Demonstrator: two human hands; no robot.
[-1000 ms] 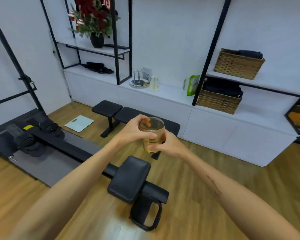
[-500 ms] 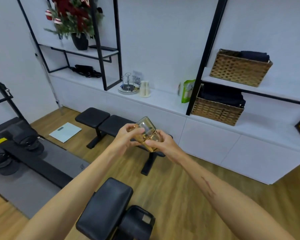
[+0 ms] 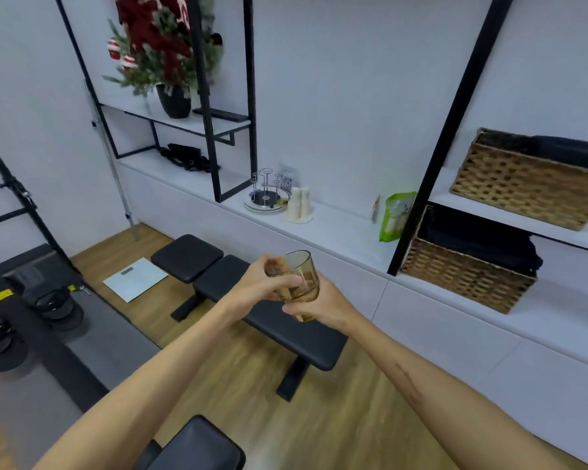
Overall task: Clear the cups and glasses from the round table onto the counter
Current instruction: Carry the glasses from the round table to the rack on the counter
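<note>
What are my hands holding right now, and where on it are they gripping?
An amber glass, tilted. The left hand holds its upper side near the rim; the right hand holds its lower part and base.

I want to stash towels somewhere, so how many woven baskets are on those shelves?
2. One woven basket sits on the upper right shelf; the other woven basket stands on the white counter below it. The frame's right edge may hide more.
</note>
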